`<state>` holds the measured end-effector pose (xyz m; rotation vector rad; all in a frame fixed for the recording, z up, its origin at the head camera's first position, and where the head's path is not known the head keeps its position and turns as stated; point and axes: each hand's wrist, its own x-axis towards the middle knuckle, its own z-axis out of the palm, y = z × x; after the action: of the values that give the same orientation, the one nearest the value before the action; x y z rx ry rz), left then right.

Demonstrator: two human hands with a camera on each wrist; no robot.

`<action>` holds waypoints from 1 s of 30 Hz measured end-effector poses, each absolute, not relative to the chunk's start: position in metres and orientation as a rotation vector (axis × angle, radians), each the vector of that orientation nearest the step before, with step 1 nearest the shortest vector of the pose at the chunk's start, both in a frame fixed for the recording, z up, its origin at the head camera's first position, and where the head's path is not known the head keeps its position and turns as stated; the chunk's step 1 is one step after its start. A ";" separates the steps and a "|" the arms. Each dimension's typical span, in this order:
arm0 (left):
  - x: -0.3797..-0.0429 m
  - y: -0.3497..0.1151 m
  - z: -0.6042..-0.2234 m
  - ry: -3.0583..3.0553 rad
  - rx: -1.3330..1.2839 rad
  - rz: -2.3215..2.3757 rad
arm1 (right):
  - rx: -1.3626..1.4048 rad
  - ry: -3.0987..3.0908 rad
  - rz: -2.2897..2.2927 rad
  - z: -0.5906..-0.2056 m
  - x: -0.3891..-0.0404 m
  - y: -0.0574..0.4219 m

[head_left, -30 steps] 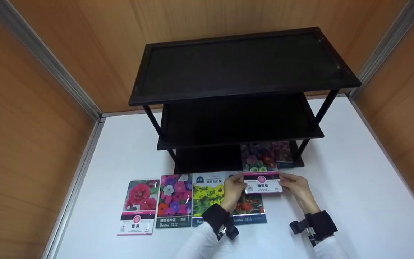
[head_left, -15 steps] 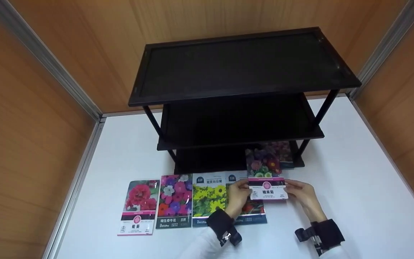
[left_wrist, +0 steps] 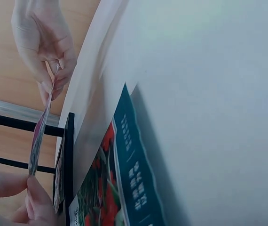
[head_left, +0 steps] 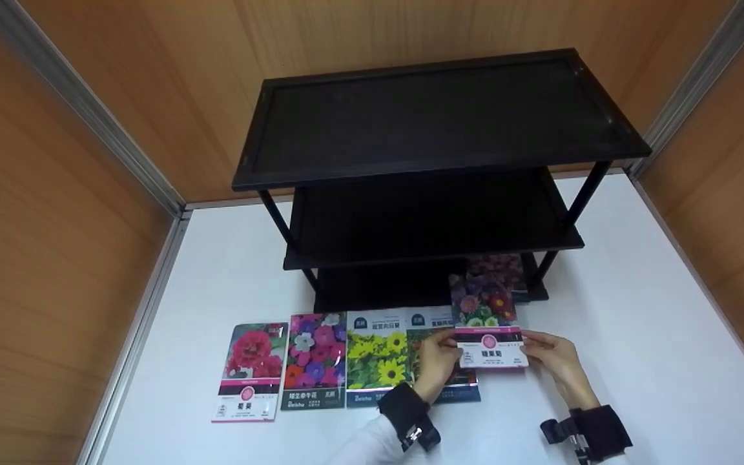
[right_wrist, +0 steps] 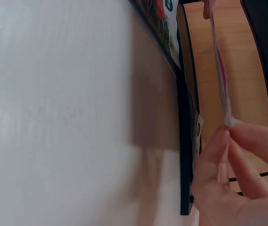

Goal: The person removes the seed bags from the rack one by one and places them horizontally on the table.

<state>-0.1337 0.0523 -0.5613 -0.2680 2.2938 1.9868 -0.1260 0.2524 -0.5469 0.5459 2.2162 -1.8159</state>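
A flower seed packet (head_left: 489,345) with a pink and black band over a white label is held up just in front of the shelf rack. My left hand (head_left: 436,365) pinches its left edge between thumb and fingers. On the opposite edge, my right hand (head_left: 558,363) pinches it the same way. The left wrist view shows the packet (left_wrist: 40,134) nearly edge-on, above the table surface. Below it lies a seed packet with red flowers (head_left: 459,394), partly covered by my left hand and the held packet. Another seed packet (head_left: 500,266) rests on the rack's bottom shelf at the right.
The black three-tier rack (head_left: 436,123) stands at the back. In a row left of my hands lie a yellow-flower packet (head_left: 377,361), a purple-and-pink one (head_left: 314,361) and a red-flower one (head_left: 249,361). Wooden panels (head_left: 55,258) enclose the white table (head_left: 152,387).
Both hands have drawn the held packet toward me and slightly right, away from the bottom shelf. More of the packet on that shelf and of the red-flowered one beneath now shows.
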 end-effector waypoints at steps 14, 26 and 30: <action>-0.121 0.059 -0.565 2.365 -0.185 1.938 | 0.530 2.255 -1.772 -0.551 -0.112 0.263; -0.113 0.062 -0.570 2.384 -0.110 1.858 | 0.529 2.264 -1.664 -0.555 -0.106 0.271; -0.110 0.063 -0.572 2.371 -0.067 1.883 | 0.540 2.230 -1.661 -0.556 -0.103 0.274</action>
<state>-0.1097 0.0630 -0.5716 -0.0674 2.3710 1.8834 -0.1035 0.2741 -0.5563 0.5401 2.2297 -1.6613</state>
